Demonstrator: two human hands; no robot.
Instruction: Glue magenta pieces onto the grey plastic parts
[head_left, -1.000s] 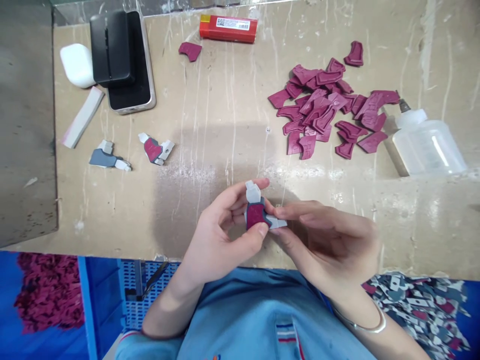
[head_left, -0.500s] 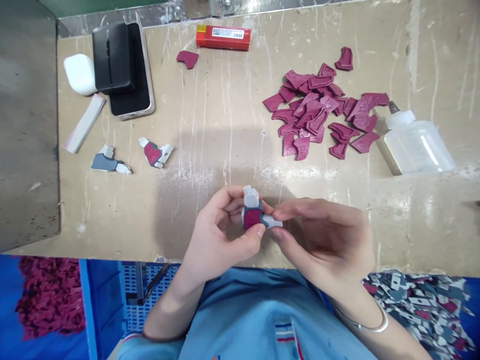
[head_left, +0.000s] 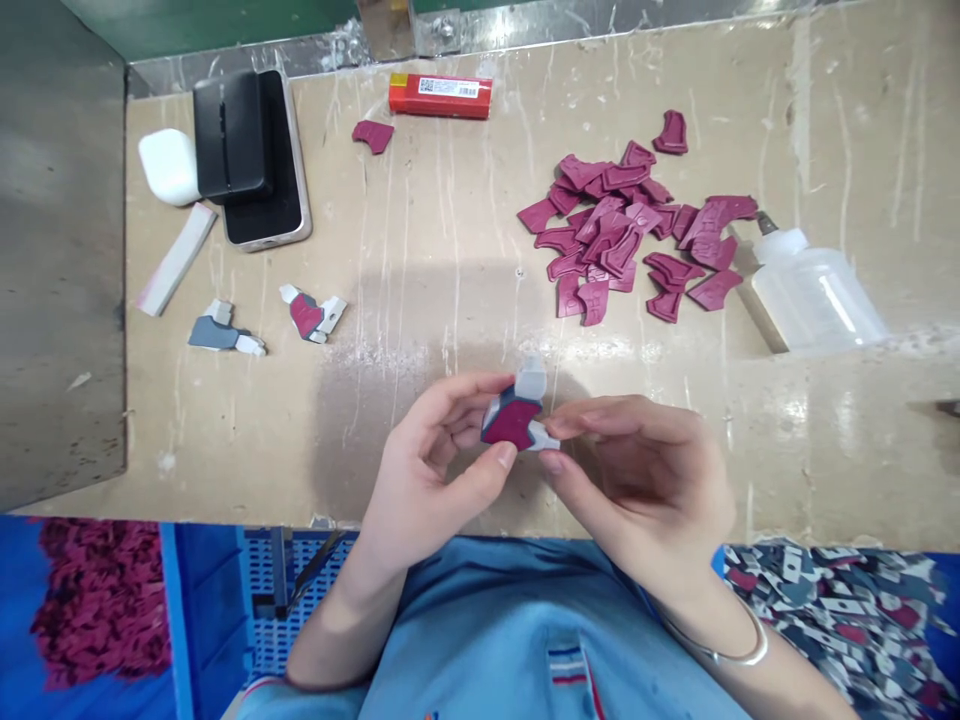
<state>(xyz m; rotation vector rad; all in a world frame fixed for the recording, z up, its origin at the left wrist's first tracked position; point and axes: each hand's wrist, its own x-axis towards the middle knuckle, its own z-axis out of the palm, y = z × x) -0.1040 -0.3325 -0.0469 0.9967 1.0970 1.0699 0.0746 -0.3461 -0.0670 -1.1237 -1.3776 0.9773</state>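
Note:
Above the table's front edge, my left hand [head_left: 439,470] pinches a small grey-and-white plastic part with a maroon face [head_left: 514,424], thumb against its lower side. My right hand [head_left: 637,470] grips the part's short white end between thumb and fingertips. The maroon face is turned up toward me, and a pale block sticks up at the part's far end. Two similar parts lie to the left: one with a maroon face [head_left: 306,315], the other plain grey-blue on top [head_left: 214,333]. The fingers behind the held part are partly hidden.
A heap of maroon pieces [head_left: 611,225] lies at right, beside a clear squeeze bottle [head_left: 817,300]. At the back are a red box [head_left: 441,96] and a single maroon piece [head_left: 373,136]. A phone [head_left: 292,200] lies under a black case [head_left: 231,135]. Bins of parts sit below.
The held part has turned in my fingers, so its maroon face shows more fully. Both hands keep hold of it. The whole view has shifted slightly.

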